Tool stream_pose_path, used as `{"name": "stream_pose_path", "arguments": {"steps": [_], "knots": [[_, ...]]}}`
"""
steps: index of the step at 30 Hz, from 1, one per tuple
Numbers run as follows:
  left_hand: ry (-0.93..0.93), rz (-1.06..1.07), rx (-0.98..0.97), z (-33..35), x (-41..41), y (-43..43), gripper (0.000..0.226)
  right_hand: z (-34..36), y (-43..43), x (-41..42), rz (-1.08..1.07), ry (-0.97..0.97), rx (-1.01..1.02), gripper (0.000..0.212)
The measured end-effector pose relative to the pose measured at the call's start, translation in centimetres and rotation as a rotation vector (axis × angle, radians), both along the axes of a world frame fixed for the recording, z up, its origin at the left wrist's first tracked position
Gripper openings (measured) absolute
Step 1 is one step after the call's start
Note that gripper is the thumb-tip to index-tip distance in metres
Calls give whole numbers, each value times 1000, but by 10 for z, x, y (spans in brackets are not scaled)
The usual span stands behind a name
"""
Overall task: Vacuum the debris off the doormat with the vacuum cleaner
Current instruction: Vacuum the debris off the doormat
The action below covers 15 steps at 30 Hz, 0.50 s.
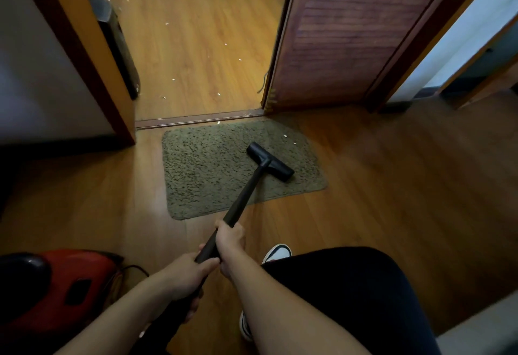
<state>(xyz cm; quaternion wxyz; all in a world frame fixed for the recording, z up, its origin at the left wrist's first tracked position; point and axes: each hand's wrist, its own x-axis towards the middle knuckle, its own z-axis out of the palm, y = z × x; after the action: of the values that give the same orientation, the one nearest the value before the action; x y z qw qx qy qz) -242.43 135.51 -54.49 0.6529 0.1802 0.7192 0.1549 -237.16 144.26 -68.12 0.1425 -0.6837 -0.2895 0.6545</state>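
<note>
- Right now, both hands are wrapped around the black tube point(244, 194) of the vacuum. The right hand point(228, 238) is farther along it, fingers curled tight round the shaft. The left hand point(186, 273) grips the nearer end just behind it, thumb lying over the top.
- The tube slants away from the person, up and to the right, and ends in a wide black nozzle point(270, 161).
- The nozzle lies flat on the doormat point(207, 169), on its right half, turned at an angle to the mat's edges.
- The doormat is a shaggy olive-grey rectangle on the wooden floor point(392, 186). Its far edge is just beside the threshold strip point(196, 119) of the doorway.
- A couple of white scraps point(286, 136) sit on the mat's far right corner, beyond the nozzle and not touching it.
- More pale bits point(239, 59) are scattered over the floor of the far room, past the threshold.
- The red and black vacuum cleaner point(78, 279) sits on the floor at near left, beside the left arm.
- A slatted door point(350, 32) stands open to the right of the doorway.
- A white-toed shoe point(277, 252) shows near the right hand, next to a dark trouser leg point(350, 284).
</note>
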Motion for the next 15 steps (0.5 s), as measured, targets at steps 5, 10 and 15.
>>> {"name": "stream_pose_path", "arguments": {"steps": [5, 10, 15], "knots": [[0, 18, -19, 5, -11, -31, 39, 14, -31, -12, 32, -52, 37, 57], [-16, 7, -29, 11, -10, -36, 35, 46, -37, -7, 39, -27, 22, 44], [-14, 21, -25, 9, -2, -15, 41, 50, -16, 1, 22, -1, 1, 44]]}}
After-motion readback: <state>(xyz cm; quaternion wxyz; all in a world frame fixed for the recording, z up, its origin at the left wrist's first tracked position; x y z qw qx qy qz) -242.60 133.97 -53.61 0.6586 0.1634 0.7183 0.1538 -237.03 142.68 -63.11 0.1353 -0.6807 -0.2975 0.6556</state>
